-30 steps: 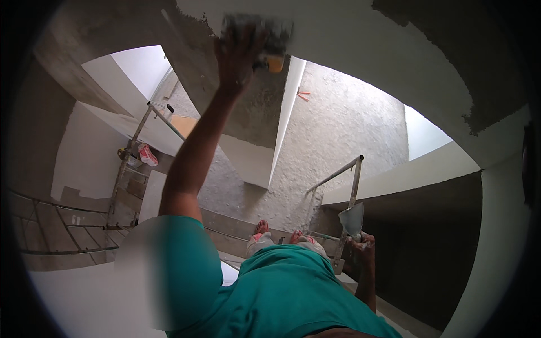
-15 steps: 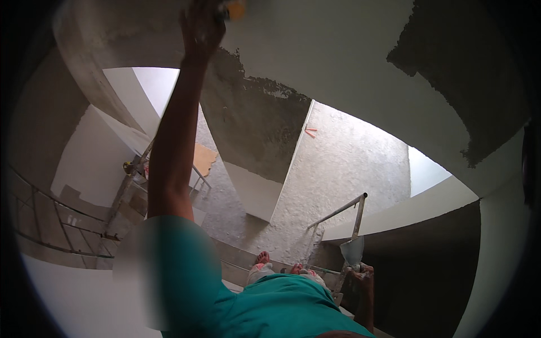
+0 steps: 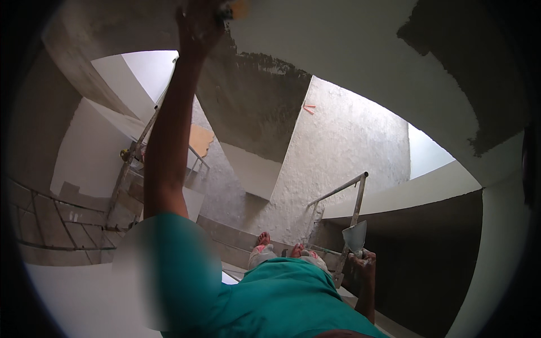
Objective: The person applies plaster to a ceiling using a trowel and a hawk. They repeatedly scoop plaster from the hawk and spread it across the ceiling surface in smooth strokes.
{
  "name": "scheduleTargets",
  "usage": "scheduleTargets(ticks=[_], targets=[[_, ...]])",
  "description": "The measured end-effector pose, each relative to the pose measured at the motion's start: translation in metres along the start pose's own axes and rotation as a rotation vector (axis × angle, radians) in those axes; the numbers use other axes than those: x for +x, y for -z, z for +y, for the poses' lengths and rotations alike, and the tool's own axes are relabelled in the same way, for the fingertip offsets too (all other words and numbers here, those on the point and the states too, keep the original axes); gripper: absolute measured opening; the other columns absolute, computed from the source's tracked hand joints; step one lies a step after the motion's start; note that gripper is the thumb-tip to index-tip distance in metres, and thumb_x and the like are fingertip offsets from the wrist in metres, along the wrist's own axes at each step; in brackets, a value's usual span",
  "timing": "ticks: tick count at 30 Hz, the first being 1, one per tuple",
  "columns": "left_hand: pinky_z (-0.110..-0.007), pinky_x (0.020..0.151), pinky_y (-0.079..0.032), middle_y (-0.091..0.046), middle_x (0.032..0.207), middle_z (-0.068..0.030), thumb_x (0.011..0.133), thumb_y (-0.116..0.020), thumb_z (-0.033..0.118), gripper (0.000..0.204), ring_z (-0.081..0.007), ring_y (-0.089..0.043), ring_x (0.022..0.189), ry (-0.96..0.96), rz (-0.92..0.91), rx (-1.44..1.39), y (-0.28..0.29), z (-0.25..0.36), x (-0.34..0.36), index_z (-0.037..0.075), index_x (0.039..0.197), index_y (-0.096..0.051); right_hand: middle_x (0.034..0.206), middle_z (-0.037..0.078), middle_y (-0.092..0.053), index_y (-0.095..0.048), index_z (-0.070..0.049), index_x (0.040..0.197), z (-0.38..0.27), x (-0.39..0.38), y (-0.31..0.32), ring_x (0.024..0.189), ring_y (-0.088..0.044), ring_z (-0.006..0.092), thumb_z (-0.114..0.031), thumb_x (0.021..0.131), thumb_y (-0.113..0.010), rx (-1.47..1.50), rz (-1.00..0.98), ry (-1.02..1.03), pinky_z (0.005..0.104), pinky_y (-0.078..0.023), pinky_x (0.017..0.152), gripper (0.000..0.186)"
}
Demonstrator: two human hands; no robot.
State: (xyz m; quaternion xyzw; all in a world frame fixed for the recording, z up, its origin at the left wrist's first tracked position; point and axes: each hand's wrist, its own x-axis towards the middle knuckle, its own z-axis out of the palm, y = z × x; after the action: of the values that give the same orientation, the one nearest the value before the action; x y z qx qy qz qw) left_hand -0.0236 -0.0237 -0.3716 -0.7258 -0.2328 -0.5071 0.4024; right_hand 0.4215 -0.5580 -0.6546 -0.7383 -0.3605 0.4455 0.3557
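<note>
My left hand is raised high on a stretched arm and is shut on a plastering tool with a yellow-orange handle, pressed against the overhead surface. Smooth white plaster covers much of that surface. Beside it lie a rough grey unplastered area and a dark grey patch. My right hand hangs low by my hip and grips a pointed trowel with pale plaster on its blade. My green shirt fills the lower middle.
I stand on concrete stairs, my feet visible below. A metal handrail rises just beside the trowel. More railing runs at the left, near an orange board. A rough white wall faces me.
My left hand and its tool have slid up and to the left along the overhead surface. The view has shifted with it. The right hand keeps the trowel in place.
</note>
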Motion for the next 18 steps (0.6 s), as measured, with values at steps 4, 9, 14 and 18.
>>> scheduleTargets(ticks=[4, 9, 14, 18], targets=[[-0.059, 0.109, -0.025, -0.031, 0.156, -0.0035, 0.071, -0.067, 0.011, 0.087, -0.0327, -0.032, 0.141, 0.381, -0.335, 0.145, -0.013, 0.091, -0.055, 0.027, 0.150, -0.034, 0.059, -0.002, -0.055, -0.060, -0.004, 0.077, -0.007, -0.002, -0.002, 0.046, -0.049, 0.0043, -0.013, 0.080, -0.073, 0.058, 0.005, 0.006, 0.0230, -0.041, 0.041, 0.017], [-0.061, 0.109, -0.022, -0.034, 0.154, -0.0086, 0.068, -0.069, 0.008, 0.089, -0.0398, -0.029, 0.141, 0.449, -0.465, 0.116, -0.024, 0.147, -0.139, 0.024, 0.149, -0.035, 0.054, -0.005, -0.052, -0.061, -0.007, 0.076, 0.030, 0.012, 0.004, 0.042, -0.047, 0.0034, -0.018, 0.082, -0.072, -0.020, 0.082, 0.120, 0.0223, -0.037, 0.037, 0.017], [-0.062, 0.109, -0.021, -0.037, 0.153, -0.0060, 0.077, -0.063, 0.025, 0.074, -0.0369, -0.032, 0.141, 0.473, -0.592, 0.120, 0.004, 0.169, -0.146, 0.024, 0.147, -0.040, 0.058, -0.003, -0.054, -0.062, -0.004, 0.078, -0.002, 0.004, 0.008, 0.049, -0.050, 0.0034, -0.015, 0.081, -0.073, 0.004, -0.017, 0.000, 0.0220, -0.040, 0.043, 0.016], [-0.063, 0.108, -0.025, -0.039, 0.152, -0.0043, 0.080, -0.061, 0.030, 0.070, -0.0354, -0.036, 0.139, 0.361, -0.345, 0.117, 0.019, 0.153, -0.044, 0.024, 0.147, -0.040, 0.059, -0.003, -0.054, -0.061, -0.003, 0.076, 0.015, 0.001, 0.006, 0.051, -0.051, 0.0034, -0.013, 0.081, -0.074, 0.109, 0.033, -0.024, 0.0224, -0.040, 0.044, 0.018]])
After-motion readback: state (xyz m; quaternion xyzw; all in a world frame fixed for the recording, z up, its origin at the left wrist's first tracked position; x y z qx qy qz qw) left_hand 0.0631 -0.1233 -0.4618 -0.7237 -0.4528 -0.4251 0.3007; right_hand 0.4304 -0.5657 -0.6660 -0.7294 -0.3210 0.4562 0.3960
